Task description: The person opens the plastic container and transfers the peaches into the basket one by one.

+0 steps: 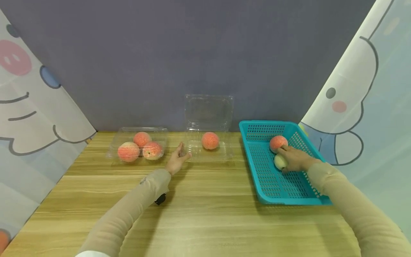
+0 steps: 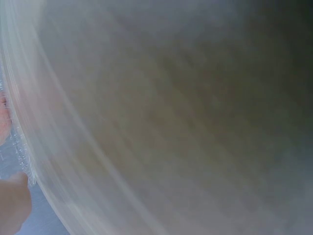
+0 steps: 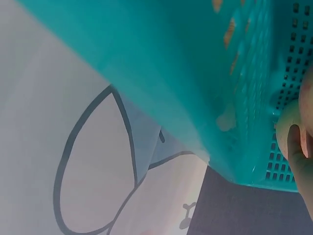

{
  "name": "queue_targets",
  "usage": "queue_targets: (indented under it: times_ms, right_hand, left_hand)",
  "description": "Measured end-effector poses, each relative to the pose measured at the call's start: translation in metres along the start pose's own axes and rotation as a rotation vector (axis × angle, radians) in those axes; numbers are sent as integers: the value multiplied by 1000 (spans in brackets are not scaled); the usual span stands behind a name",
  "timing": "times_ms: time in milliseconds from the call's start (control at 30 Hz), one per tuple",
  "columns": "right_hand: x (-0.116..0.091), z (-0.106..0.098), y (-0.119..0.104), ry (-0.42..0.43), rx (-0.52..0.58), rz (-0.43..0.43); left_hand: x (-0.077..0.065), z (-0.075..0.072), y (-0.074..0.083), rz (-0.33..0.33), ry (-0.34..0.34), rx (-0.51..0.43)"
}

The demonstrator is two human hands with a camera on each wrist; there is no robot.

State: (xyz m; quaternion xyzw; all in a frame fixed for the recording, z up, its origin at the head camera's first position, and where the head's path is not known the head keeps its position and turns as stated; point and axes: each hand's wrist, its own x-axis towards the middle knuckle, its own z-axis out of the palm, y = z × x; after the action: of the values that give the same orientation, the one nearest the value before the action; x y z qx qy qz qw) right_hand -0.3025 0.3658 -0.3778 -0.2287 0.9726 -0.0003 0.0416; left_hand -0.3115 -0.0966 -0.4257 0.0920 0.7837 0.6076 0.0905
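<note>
My right hand (image 1: 293, 159) reaches into the turquoise basket (image 1: 261, 185), gripping a pale yellowish peach (image 1: 280, 162) between thumb and fingers. A redder peach (image 1: 278, 143) lies right behind it, close to the fingertips. In the right wrist view, a finger of this hand (image 3: 304, 171) lies against a peach (image 3: 287, 129). My left hand (image 1: 176, 160) is held with fingers extended and thumb apart, holding nothing, beside the left edge of an open clear plastic box (image 1: 221, 153). One peach (image 1: 210, 140) sits in that box, whose lid stands raised behind. A blurred surface hides most of the left wrist view.
Left of the left hand, a clear plastic box (image 1: 117, 137) with its lid down contains three peaches. The wooden table (image 1: 205, 221) ends at a grey wall (image 1: 205, 53). Patterned curtains (image 1: 343, 117) flank both sides, the right one close to the basket.
</note>
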Motion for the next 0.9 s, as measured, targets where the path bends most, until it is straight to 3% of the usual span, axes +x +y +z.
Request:
queue_targets:
  times_ms: [133,333,533,633,900]
  right_hand:
    - [-1,-7,-2,-14,20,34]
    - [-2,-14,-7,-15,15,37]
    - [1,-24,-12,-5,13,49]
    - [2,-30,-15,8,47,76]
    - [10,-45,-18,122,59,41]
  left_hand:
    - [7,-1,-11,13,8,21]
    - [-7,0,12,-5,-4,-17]
    - [-10,0,14,-1,-9,-21]
    - [-8,0,10,-8,-9,-34]
    - [6,-1,-13,-1,21,28]
